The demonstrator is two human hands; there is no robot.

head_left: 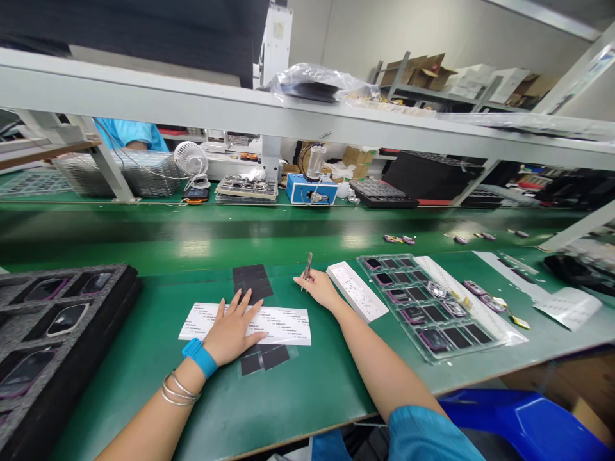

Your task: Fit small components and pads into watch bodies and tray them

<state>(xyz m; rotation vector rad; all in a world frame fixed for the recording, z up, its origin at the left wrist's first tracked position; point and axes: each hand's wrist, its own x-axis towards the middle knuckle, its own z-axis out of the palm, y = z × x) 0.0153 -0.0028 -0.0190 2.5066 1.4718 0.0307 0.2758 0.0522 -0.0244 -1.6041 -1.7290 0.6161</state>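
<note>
The left hand (233, 330) lies spread flat on a printed white label sheet (283, 326) on the green counter (120, 384), a black sheet (252, 283) just beyond its fingertips, while the right hand (319, 288) pinches tweezers (307, 267) upright, a clear plastic tray (384, 256) of small dark parts to its right.

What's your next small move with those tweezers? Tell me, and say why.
Probably bring the tweezers in the right hand down onto the black film sheet. Their tips already sit just beside its edge, and the left hand lies flat on the white printed label sheet, which seems to steady the work.
</note>
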